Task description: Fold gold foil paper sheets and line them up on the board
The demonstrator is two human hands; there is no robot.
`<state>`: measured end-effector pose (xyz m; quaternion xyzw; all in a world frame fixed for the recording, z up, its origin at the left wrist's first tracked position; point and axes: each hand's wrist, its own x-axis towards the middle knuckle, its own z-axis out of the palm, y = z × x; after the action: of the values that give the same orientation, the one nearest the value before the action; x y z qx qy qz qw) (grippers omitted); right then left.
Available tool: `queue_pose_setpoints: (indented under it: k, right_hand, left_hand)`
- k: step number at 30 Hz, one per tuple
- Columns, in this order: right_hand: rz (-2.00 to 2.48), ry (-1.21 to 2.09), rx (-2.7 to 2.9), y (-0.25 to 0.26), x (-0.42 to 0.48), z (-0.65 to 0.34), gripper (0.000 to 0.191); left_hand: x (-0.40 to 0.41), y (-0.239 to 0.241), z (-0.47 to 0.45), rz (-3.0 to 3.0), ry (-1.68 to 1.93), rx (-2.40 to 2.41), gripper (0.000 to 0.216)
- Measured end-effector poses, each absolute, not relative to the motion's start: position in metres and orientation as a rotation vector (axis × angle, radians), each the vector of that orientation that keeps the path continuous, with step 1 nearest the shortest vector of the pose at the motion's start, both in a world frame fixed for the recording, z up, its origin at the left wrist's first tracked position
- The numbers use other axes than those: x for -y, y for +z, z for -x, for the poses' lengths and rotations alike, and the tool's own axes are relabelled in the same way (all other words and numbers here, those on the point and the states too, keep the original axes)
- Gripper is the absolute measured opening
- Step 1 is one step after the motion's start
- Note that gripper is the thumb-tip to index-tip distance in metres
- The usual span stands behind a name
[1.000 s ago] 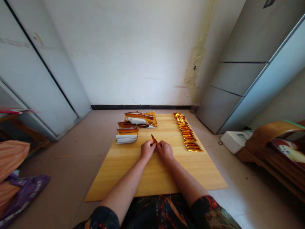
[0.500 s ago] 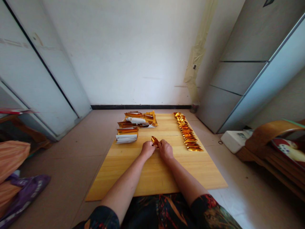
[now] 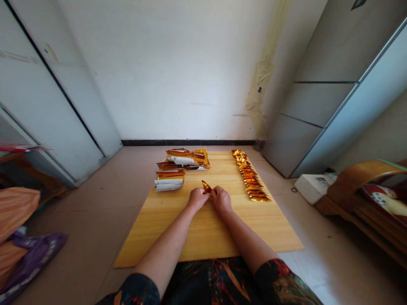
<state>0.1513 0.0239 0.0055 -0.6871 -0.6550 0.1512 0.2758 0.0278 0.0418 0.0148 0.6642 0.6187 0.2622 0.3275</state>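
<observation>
Between my two hands, above the middle of the wooden board (image 3: 203, 237), is a shiny piece of gold foil paper (image 3: 206, 186), its pointed end sticking up and away from me. My left hand (image 3: 199, 198) pinches its lower left side. My right hand (image 3: 221, 199) has its fingers closed on the lower right side, close against the left. The fingers hide the foil's lower part. Right of my hands runs a row of folded gold foil pieces (image 3: 252, 180). To the left, flat gold foil sheets (image 3: 171, 173) with white undersides lie in stacks.
A white wall (image 3: 178, 76) rises behind the board. At right stand a grey refrigerator (image 3: 305, 110), a white box (image 3: 310, 188) and a wooden seat (image 3: 356, 199). Orange and purple bags (image 3: 34, 254) lie at left on the tiled floor (image 3: 92, 220), near a pale cabinet (image 3: 54, 97).
The foil between my fingers has turned slightly and looks narrower and more pointed. Both hands stay in nearly the same place. The stacks and the row have not moved.
</observation>
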Motion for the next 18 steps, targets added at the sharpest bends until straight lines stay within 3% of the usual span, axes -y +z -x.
queue_pose_setpoints:
  k: [7,18]
  right_hand:
    - [1.830,0.314,1.746,0.007,-0.019,-0.154,0.013]
    - [1.750,-0.100,1.863,0.020,-0.004,-0.192,0.024]
  left_hand:
    - [-0.043,0.009,-0.027,-1.752,0.714,-1.590,0.022]
    - [-0.039,0.006,-0.023,-1.776,0.788,-1.541,0.012]
